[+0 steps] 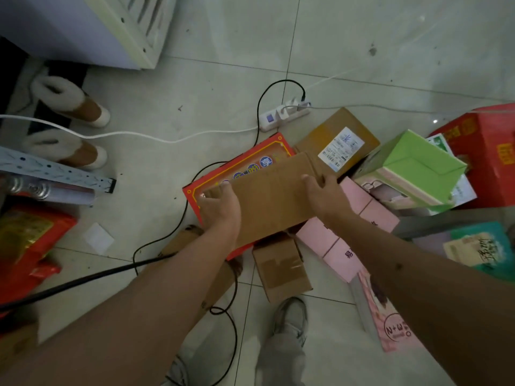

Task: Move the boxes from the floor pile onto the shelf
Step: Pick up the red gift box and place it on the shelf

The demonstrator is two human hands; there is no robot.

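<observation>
Box: a plain brown box (274,196) is held just above the red flat box (242,174), atop the floor pile.
Grip: it is clamped between the left hand (220,208) and right hand (324,193), fingers curled over opposite ends.
Advice: it should be kept level, clear of the black cable (195,188) beside the red box.
Pose: both arms are stretched forward and down.
</observation>
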